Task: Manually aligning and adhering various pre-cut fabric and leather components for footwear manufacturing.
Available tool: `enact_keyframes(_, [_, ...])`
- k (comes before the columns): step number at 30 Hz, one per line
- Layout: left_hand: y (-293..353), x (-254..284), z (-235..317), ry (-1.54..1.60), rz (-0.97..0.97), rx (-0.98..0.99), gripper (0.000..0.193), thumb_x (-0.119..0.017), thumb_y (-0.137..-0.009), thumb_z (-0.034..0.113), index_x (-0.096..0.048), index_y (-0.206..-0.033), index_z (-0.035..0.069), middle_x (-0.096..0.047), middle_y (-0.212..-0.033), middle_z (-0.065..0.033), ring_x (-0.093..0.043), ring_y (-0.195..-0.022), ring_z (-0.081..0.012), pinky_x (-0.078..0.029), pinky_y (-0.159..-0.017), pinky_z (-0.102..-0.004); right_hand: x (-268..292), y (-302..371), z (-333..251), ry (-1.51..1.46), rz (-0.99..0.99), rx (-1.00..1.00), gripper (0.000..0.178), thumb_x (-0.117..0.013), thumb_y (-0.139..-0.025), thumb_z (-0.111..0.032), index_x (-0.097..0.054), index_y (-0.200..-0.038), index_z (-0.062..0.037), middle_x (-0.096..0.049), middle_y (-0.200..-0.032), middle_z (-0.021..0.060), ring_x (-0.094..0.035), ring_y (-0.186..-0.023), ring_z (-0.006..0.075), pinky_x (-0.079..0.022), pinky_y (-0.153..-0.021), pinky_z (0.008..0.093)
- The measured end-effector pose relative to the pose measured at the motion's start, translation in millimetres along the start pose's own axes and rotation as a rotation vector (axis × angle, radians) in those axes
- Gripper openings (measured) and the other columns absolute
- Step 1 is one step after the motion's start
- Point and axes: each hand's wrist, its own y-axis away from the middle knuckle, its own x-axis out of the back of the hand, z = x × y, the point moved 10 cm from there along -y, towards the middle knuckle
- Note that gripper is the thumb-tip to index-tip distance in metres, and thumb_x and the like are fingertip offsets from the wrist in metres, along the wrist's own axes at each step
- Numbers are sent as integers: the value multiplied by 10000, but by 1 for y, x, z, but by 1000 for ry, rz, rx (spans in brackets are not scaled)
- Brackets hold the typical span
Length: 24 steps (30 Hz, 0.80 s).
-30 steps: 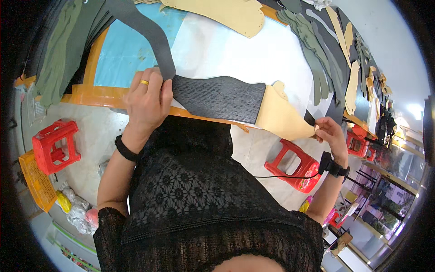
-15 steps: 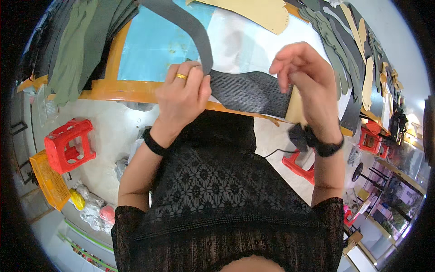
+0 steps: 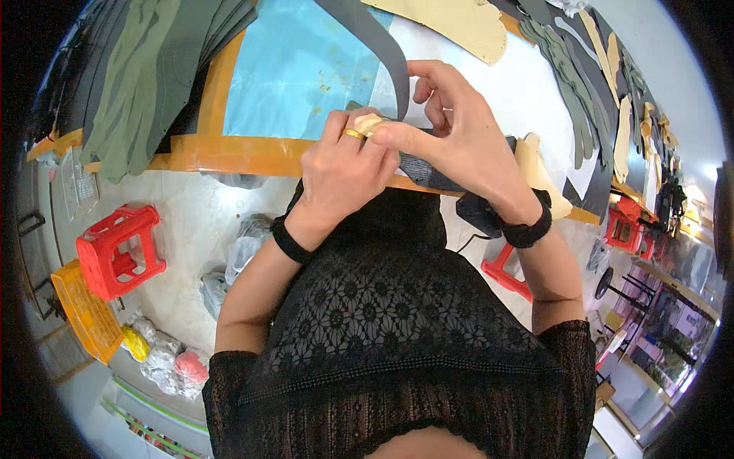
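Over the table's near edge, my left hand [image 3: 345, 167] is closed, with curled fingers and a yellow ring, by the lower end of a long dark grey strip [image 3: 372, 37]. A small cream scrap [image 3: 368, 124] shows at its fingers. Against that scrap rests the thumb of my right hand [image 3: 470, 138]; its other fingers are bent and spread, and the index finger is beside the strip's curved edge. Beneath my right hand lies a black ribbed piece [image 3: 428, 174], mostly covered. A cream piece [image 3: 544, 177] lies right of it. Where exactly the strip is gripped is hidden.
Green and dark grey cut pieces [image 3: 130, 92] hang over the table's left edge. A large cream piece [image 3: 451, 27] lies at the back, beyond a blue sheet [image 3: 279, 69]. More green strips [image 3: 566, 84] lie right. A red stool [image 3: 122, 252] and orange crate [image 3: 86, 310] stand left.
My right hand has moved left to meet my left hand, and its thumb now touches a cream scrap there. Within the picture, both hands and the strip lie farther right or closer together.
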Motion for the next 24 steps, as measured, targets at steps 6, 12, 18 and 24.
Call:
enact_keyframes(6, [-2, 1, -5, 47, -54, 51, 247, -770, -778, 255, -647, -928, 102, -661, -972, -29, -626, -854, -208, -533, -590, -300, 0, 7, 14, -205, 53, -91, 441, -856, -797, -230, -609, -1081, -1, -571, -947, 57, -552, -746, 118, -489, -679, 262])
enact_keyframes(12, [0, 1, -13, 224, -57, 97, 327, -810, -749, 262, -628, -958, 89, -667, -997, -47, -622, -876, -237, -536, -631, -327, 18, 41, 30, -358, 75, -153, 331, -813, -843, -114, -632, -1103, -21, -658, -1041, 17, -603, -897, 65, -512, -784, 247])
enact_keyframes(18, [-4, -1, -13, 237, -113, 101, 309, -799, -739, 148, -647, -1001, 88, -673, -1013, -50, -625, -890, -246, -537, -659, -330, 36, 54, 35, -229, 19, -23, 345, -806, -786, -41, -659, -1097, -13, -639, -1111, 62, -617, -1035, 148, -490, -920, 281])
enact_keyframes(24, [-4, -5, -15, 229, -115, 116, 300, -799, -722, 111, -669, -992, 96, -691, -1022, -33, -629, -865, -235, -535, -659, -325, 51, 58, 52, -183, 35, -61, 338, -814, -786, -55, -681, -1094, -8, -638, -1111, 69, -620, -1032, 178, -492, -914, 308])
